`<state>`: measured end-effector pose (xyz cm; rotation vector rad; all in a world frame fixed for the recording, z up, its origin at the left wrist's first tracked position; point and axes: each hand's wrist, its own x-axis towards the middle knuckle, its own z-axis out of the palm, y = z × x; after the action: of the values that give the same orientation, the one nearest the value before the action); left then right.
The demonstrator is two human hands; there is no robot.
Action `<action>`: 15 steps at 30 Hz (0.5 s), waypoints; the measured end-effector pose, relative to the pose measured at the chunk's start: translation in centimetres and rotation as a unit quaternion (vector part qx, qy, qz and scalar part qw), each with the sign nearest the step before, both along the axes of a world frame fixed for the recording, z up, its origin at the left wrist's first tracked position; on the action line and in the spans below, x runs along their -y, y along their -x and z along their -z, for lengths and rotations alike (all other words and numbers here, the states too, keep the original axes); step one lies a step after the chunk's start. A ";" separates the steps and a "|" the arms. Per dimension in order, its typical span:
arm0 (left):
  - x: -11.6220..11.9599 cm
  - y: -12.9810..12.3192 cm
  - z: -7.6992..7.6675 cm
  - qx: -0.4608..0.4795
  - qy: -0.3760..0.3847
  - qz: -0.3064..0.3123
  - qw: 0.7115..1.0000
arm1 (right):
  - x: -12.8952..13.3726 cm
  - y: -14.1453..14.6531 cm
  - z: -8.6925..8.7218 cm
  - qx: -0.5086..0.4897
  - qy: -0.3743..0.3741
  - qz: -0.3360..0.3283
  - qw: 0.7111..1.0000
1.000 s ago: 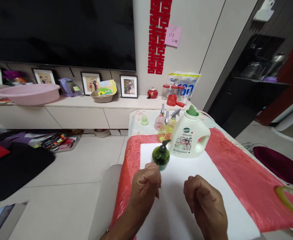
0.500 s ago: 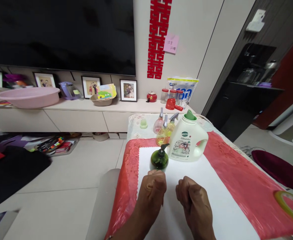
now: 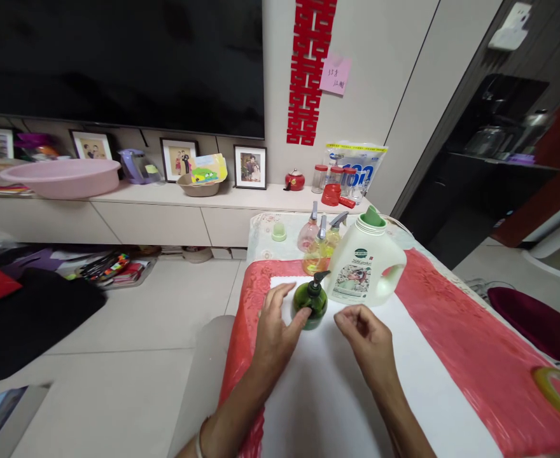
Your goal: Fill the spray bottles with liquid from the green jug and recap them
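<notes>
A round green pump bottle (image 3: 311,298) with a black pump top stands upright on the white sheet (image 3: 337,375). My left hand (image 3: 280,321) is open at its left side, fingers spread and the thumb over the bottle's front; whether it touches cannot be told. To the bottle's right, my right hand (image 3: 366,334) is curled, thumb and forefinger close together, with nothing seen in it. Just behind stands a large pale detergent jug (image 3: 356,270) with its green spout (image 3: 373,216) uncovered. Spray bottles, one pink (image 3: 307,236) and two yellow, one of them in front (image 3: 314,254), cluster left of the jug.
A pale green cap (image 3: 279,232) sits at the table's back left. Red plastic sheeting (image 3: 456,324) covers the table, with a roll of tape (image 3: 559,397) at its right edge. Behind, a ledge (image 3: 232,198) holds framed photos, a pink basin (image 3: 65,178) and red-lidded jars.
My left hand has opened from a fist and moved forward to the pump bottle's left side. My right hand has loosened from a fist and shifted slightly forward. The camera view has shifted a little.
</notes>
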<state>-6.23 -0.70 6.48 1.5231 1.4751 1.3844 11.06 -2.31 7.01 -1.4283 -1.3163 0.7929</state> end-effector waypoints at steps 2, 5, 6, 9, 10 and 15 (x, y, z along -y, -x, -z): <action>-1.3 -0.5 1.0 -0.074 0.043 -0.008 0.996 | -2.1 0.4 -0.1 0.017 -0.016 0.009 1.000; -2.7 -1.9 2.4 -0.136 0.056 0.012 0.989 | -4.8 1.7 0.0 0.050 -0.033 0.016 0.998; -3.0 -2.5 2.8 -0.143 0.047 0.015 0.989 | -5.5 2.3 0.1 0.059 -0.039 0.019 0.997; -3.8 -3.5 4.0 -0.150 0.015 0.003 0.989 | -6.7 3.7 0.7 0.080 -0.065 0.043 0.994; -3.9 -3.6 4.3 -0.149 0.007 -0.003 0.989 | -6.9 4.0 1.0 0.085 -0.074 0.054 0.992; -3.7 -3.8 5.0 -0.138 -0.019 -0.039 0.990 | -6.3 4.8 1.5 0.100 -0.114 0.081 0.985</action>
<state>-2.42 3.01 1.51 1.7542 1.6961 1.2923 6.26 4.02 5.49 -1.4354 -1.3723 0.3852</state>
